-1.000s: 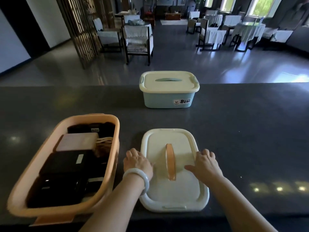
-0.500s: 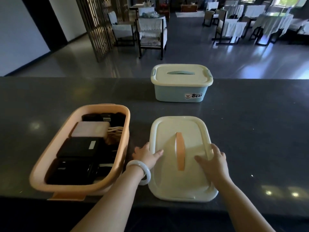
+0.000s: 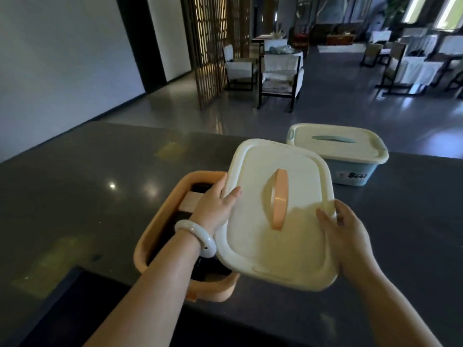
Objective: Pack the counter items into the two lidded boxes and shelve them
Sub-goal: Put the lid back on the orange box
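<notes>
A cream lid [image 3: 260, 236] with an orange handle is held in the air, tilted, above the dark counter [image 3: 75, 196]. My left hand [image 3: 215, 209] grips its left edge and my right hand [image 3: 343, 231] grips its right edge. Just left of the lid stands the open orange box [image 3: 152, 229], holding dark items and a pale flat one; my left arm and the lid hide part of it. A blue box [image 3: 350, 171] with its cream lid on stands behind, at the right.
The counter's near edge runs below my arms, with a dark recess [image 3: 62, 309] at the lower left. Beyond the counter lie a shiny floor, a wooden lattice screen [image 3: 208, 46], chairs and cloth-covered tables.
Both hands have lifted the cream lid off the counter and carried it left toward the orange box. The view has swung to the left.
</notes>
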Tool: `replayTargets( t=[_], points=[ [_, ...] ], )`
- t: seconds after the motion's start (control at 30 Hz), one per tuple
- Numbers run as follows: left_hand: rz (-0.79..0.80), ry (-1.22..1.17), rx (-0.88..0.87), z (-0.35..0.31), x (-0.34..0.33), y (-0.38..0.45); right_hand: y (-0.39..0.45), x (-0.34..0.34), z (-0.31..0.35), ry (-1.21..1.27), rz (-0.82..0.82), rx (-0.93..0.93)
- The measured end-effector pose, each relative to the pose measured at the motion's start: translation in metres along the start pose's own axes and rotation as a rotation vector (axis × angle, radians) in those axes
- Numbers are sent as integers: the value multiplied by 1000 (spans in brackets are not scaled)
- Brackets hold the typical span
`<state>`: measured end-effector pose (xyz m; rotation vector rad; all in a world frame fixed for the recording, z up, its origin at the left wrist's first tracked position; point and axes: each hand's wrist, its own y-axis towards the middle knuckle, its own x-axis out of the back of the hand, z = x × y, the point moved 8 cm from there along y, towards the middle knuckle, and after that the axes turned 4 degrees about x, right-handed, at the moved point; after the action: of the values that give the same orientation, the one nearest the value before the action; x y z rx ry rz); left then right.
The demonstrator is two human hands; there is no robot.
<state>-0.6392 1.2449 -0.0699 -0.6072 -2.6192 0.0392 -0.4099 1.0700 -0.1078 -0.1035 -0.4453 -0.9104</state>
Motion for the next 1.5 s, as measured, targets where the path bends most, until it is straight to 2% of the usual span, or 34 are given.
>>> replayTargets(
  t=[0.1, 0.23, 0.37, 0.73, 1.07, 1.2, 1.3, 1.37, 1.43, 1.5],
  points=[
    [8, -65, 2, 16, 45, 10, -11, -49, 26, 36, 37, 20],
    [9, -100, 88, 57, 98, 18, -33, -115, 41, 21, 106, -79],
    [93, -79, 187, 99, 122, 23, -56, -153, 45, 3, 131, -130],
    [172, -41, 100, 133, 112, 38, -71, -148, 39, 39, -19, -195],
    [214, 40, 66, 131, 112, 47, -61, -151, 40, -52, -5, -243],
    [191, 299, -105, 119, 118, 39, -65, -148, 47, -56, -20, -197],
    [199, 435, -394, 94, 117, 10, -74, -139, 60, -215, -74, -92],
    [274, 483, -588, 85, 111, -16, -92, -138, 81, -336, -52, 89],
    [409, 554, -704, 89, 101, -39, -118, -149, 103, -385, 94, 320],
    [522, 699, -761, 102, 91, -51, -146, -169, 108, -424, 343, 440]
  ],
)
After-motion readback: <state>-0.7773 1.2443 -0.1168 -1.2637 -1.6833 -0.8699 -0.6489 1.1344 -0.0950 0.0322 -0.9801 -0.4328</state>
